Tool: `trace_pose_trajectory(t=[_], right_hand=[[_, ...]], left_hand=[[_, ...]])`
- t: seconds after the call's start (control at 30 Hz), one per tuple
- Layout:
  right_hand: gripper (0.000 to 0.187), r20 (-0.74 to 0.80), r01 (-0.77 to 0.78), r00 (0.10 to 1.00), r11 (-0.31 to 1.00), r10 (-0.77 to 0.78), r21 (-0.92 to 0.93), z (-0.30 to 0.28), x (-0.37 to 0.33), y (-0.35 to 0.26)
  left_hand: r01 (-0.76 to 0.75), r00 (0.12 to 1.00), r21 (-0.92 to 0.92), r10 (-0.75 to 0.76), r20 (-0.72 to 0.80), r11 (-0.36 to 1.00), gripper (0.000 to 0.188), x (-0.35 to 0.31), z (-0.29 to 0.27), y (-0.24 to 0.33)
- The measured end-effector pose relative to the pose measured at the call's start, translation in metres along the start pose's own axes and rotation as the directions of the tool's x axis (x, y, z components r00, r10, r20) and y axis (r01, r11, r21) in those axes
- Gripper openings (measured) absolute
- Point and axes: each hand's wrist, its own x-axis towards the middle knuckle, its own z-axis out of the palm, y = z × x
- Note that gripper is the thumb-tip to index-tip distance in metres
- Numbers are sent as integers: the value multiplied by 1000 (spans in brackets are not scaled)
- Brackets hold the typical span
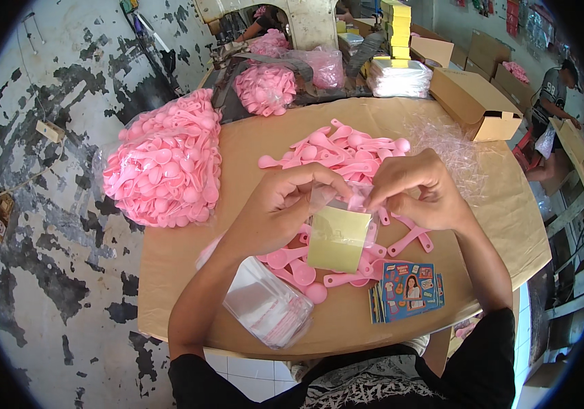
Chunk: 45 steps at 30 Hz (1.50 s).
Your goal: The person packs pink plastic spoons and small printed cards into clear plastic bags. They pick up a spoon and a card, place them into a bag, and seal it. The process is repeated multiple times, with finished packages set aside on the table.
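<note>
Above the middle of the table, my left hand point(275, 208) grips the upper left of a small clear plastic bag point(372, 235). A plain yellow card point(338, 242) shows inside or behind the film; I cannot tell which. My right hand point(428, 191) is closed, with thumb and forefinger pinched at the bag's upper right edge, where a bit of pink shows. Loose pink measuring spoons point(346, 150) lie in a heap beyond my hands, and more lie beneath the bag. Nearer me are a stack of clear bags point(268, 300) and a stack of printed blue cards point(411, 293).
A large bag of pink spoons point(169, 163) stands at the left, with a smaller one point(264, 88) behind. Clear plastic scraps point(452, 150) lie at the right, near an open cardboard box point(476, 102). Yellow stacked packs point(396, 31) rise behind. A person point(554, 95) sits far right.
</note>
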Motion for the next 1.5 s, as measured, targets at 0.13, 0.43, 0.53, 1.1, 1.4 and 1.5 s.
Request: trace_pose_trajectory(t=[0.13,0.43,0.53,1.1,1.4,1.5], right_hand=[[24,39,97,995,988,-93,-120,-1,2,0],[22,56,66,997,965,-53,-253,0,1,-16],[25,139,163,982,946,-128,-280,-8,2,-14],[49,-558,-735,466,652,686,187,-49,-335,-132],[52,-721,-768,-554,79,415,636,6,-698,-99],[46,-934,-889,-351,289,67,355,-38,-621,-94]], left_hand=[[-28,997,101,20,74,995,17,-2,-7,2],[165,979,-183,-139,146,969,6,-4,-10,7],[80,988,-63,-70,136,995,13,-6,-4,0],[392,871,740,-480,-107,547,53,-102,-85,-9],[748,639,300,-517,-569,592,39,-170,-80,-41],[752,630,295,-510,-586,589,35,-172,-88,-39]])
